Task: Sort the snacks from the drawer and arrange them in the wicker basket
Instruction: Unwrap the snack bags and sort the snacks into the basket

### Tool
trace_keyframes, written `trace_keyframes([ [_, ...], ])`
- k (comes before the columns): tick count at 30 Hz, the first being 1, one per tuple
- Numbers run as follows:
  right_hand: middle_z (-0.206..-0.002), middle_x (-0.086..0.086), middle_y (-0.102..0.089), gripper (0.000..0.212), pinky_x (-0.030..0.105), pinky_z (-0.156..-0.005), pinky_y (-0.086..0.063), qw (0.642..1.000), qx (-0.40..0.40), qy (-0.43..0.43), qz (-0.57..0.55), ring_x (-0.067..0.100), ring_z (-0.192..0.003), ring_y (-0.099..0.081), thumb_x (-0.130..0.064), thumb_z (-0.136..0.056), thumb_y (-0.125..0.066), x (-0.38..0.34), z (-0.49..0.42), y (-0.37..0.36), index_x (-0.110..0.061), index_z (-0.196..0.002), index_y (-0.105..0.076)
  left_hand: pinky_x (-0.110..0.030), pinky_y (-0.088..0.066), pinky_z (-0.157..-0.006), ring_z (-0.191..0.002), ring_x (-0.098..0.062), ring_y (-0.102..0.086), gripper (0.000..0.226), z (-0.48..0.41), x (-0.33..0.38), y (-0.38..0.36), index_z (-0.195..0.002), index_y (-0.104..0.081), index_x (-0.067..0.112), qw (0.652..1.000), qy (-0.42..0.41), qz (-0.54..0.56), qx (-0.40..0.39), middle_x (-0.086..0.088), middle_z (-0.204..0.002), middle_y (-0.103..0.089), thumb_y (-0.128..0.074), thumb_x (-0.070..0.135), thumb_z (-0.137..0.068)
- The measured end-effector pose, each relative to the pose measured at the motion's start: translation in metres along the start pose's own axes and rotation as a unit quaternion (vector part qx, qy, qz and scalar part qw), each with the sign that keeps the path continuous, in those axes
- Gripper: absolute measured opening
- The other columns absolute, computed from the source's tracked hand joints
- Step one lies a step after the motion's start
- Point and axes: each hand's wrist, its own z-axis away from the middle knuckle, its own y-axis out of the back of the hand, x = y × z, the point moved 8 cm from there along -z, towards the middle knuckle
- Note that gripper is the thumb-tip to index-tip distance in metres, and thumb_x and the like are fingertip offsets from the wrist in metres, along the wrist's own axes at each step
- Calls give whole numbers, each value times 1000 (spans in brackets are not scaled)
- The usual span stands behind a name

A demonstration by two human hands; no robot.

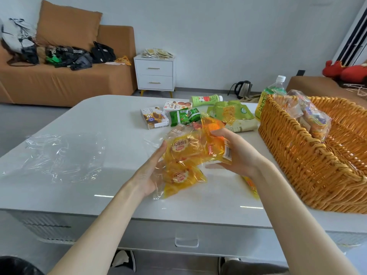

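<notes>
Resting between grips, snack packets (188, 151): right hand (238, 153) clutches, left hand (149, 173) seemingly flat, supporting.

The basket (288, 147) sits at the table's (111, 120) right edge with a bag (315, 120) in it. By the far edge lie small packs (179, 116), plastic wrap (59, 157) on the left

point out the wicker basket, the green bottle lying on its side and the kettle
wicker basket (294, 159), head view, on its woven near wall
green bottle (206, 100), head view, on the middle of its label
kettle (243, 89), head view, on its steel body
</notes>
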Motion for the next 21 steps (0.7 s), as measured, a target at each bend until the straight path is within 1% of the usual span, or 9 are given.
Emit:
trace_keyframes([
  [2, -95, 4, -71, 15, 38, -83, -56, 1000, -28, 0, -12, 18, -86, -67, -25, -85, -62, -3, 5, -5, -18, -98, -66, -29, -55, -55, -63, -17, -70, 54, 3, 4, -4, -109, -64, 19, 1000, -19, 10, 14, 1, -71, -72, -62, 59, -73],
  [3, -98, 6, -70, 22, 41, -85, -56, 999, -35, -1, -35, 21, -89, -67, -27, -80, -64, -4, 7, -8, -17, -100, -66, -30, -56, -56, -72, -17, -71, 58, 3, 5, -7, -119, -58, 22, 999, -39, 9, 20, 1, -85, -74, -62, 58, -74],
  [6, -103, 9, -70, 30, 40, -85, -57, 997, -23, 32, -60, 24, -91, -67, -29, -80, -63, -12, 7, -9, -14, -105, -64, -47, -51, -91, -120, -21, -55, 100, 3, 15, -3, -143, -16, 48, 988, -132, -18, 83, 0, -144, -45, -71, 58, -60],
  [8, -103, 10, -69, 23, 34, -83, -57, 997, 3, 70, -19, 23, -89, -66, -27, -88, -59, -23, 11, -6, -13, -105, -65, -46, -43, -103, -133, -18, -40, 97, 8, 31, -3, -139, -12, 58, 968, -219, -72, 102, 5, -155, -23, -73, 52, -64],
  [12, -104, 15, -70, 23, 34, -78, -53, 985, 49, 148, 74, 25, -88, -66, -22, -91, -60, -50, 18, 0, -7, -108, -64, -17, -37, -99, -127, 4, -35, 51, 23, 57, -27, -127, -45, 45, 901, -360, -236, 55, 25, -141, -36, -69, 32, -84],
  [14, -102, 8, -73, 23, 37, -81, -55, 976, 53, 176, 114, 27, -93, -69, -22, -89, -62, -59, 21, -2, -7, -107, -65, -23, -41, -98, -119, 5, -46, 39, 23, 57, -33, -117, -54, 33, 884, -381, -269, 37, 22, -129, -53, -71, 23, -84],
  [16, -104, 8, -73, 30, 47, -93, -52, 968, 62, 183, 159, 30, -101, -67, -28, -86, -65, -61, 20, -3, -9, -109, -64, -24, -42, -94, -111, 2, -55, 46, 19, 48, -39, -122, -51, 34, 872, -367, -324, 9, 17, -112, -64, -72, 19, -84],
  [18, -106, 11, -71, 36, 50, -98, -49, 963, 73, 168, 196, 30, -103, -66, -32, -83, -68, -57, 16, -4, -10, -111, -63, -25, -45, -89, -104, -3, -59, 58, 10, 33, -43, -136, -41, 40, 892, -304, -333, -37, 10, -105, -64, -67, 21, -88],
  [21, -106, 9, -69, 36, 30, -84, -54, 959, 64, 139, 239, 18, -92, -67, -32, -86, -67, -46, 11, -8, -9, -113, -60, -22, -44, -85, -106, -1, -57, 58, 2, 21, -45, -142, -38, 38, 903, -259, -341, -48, 7, -115, -58, -63, 33, -90],
])
